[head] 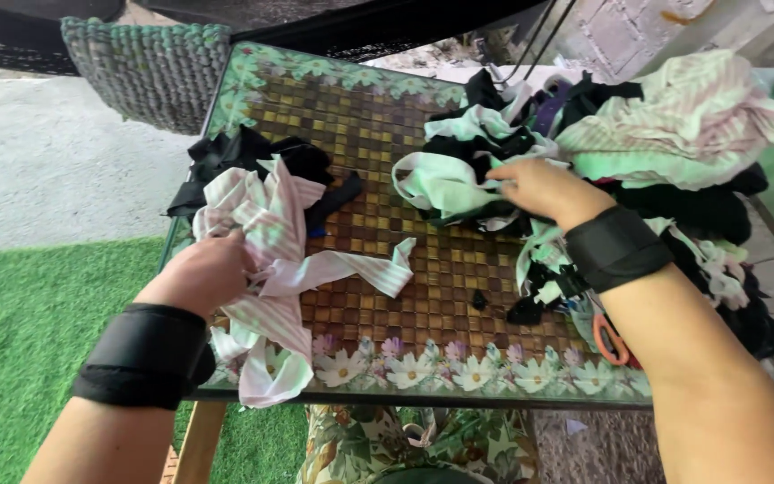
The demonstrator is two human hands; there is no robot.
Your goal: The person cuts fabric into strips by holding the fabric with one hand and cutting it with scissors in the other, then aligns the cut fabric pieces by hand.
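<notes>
While both hands work among cloth scraps, the surface [360, 125] shows a brown woven mat with floral border | mixed scrap heap [665, 134] at right | pink-striped fabric [270, 242] at left | left hand [203, 273] fingers closed on it | right hand [544, 188] fingers curled into the heap's pale strips [441, 179] | orange-handled scissors [611, 339] under right forearm.

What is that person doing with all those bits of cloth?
A person is sorting through fabric scraps on a table with a woven, flower-edged top. The left hand grips a pink-striped cloth pile lying over some black pieces. The right hand reaches into a bigger heap of black and white scraps. Orange-handled scissors poke out near the right forearm. Both wrists wear black bands.
</notes>
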